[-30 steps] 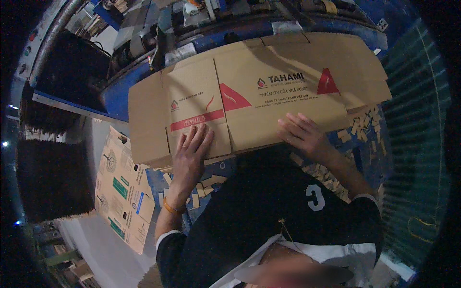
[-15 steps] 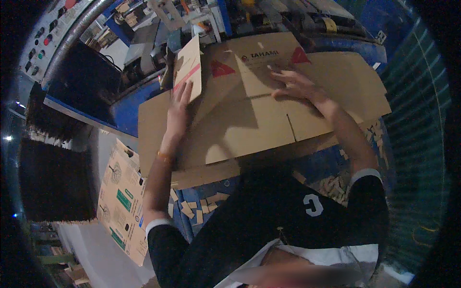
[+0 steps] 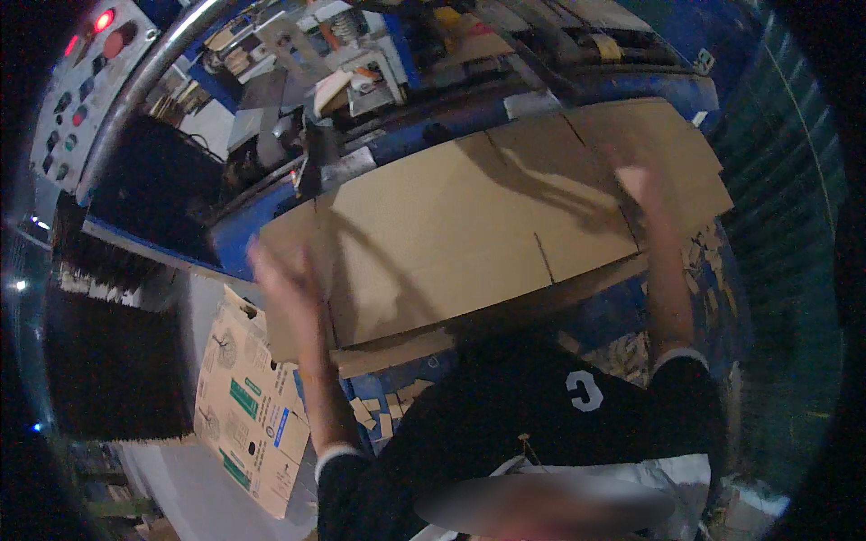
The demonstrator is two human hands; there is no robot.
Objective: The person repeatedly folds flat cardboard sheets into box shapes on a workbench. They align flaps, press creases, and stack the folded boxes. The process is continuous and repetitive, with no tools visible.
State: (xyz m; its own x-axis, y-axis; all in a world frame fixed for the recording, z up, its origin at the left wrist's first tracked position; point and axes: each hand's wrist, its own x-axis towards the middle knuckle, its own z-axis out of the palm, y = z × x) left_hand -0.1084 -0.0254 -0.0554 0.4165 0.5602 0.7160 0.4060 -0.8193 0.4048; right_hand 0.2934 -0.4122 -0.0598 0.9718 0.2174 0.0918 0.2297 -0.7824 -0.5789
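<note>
A wide brown cardboard sheet (image 3: 433,225), with dark slots cut in its edges, lies before me on top of further cardboard. Over its left end is my left hand (image 3: 287,284), smeared by motion. My right hand (image 3: 639,185), blurred as well, is above the right part of the sheet, near a slot. The fingers of both hands are too unclear to read, and I cannot tell whether either touches the cardboard. Shadows of the arms fall across the sheet.
Beyond the sheet runs a blue machine (image 3: 388,135) with rollers and metal parts. A control panel (image 3: 86,108) with lit red lamps is at upper left. A printed cardboard box blank (image 3: 248,406) leans at lower left. Cardboard scraps (image 3: 383,410) lie below the stack.
The printed piece with red marks has gone from the top of the stack, baring the plain sheet. My left hand has moved left and nearer; my right hand has moved right.
</note>
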